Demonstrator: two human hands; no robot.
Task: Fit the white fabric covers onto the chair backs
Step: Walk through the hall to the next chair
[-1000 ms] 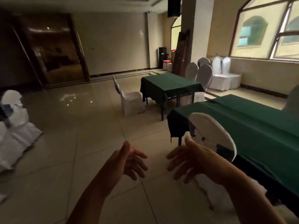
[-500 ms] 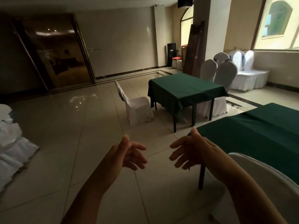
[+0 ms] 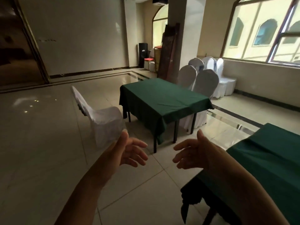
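Observation:
My left hand (image 3: 129, 151) and my right hand (image 3: 194, 153) are raised in front of me, palms facing each other, fingers apart, holding nothing. Just beyond my left hand stands a chair in a white fabric cover (image 3: 99, 116), seen side on, to the left of a green-clothed table (image 3: 164, 99). Two more white-covered chairs (image 3: 204, 83) stand behind that table. Several covered chairs (image 3: 222, 75) are grouped by the window wall.
A second green-clothed table (image 3: 267, 163) fills the lower right, its corner under my right forearm. A pillar (image 3: 185, 38) with dark boards leaning on it stands behind the far table. The tiled floor (image 3: 40, 143) stretches wide on the left.
The view has swung away from the near covered chair and the pile of white fabric at left; both are out of frame. The far table and its chairs appear closer. My hands stay open.

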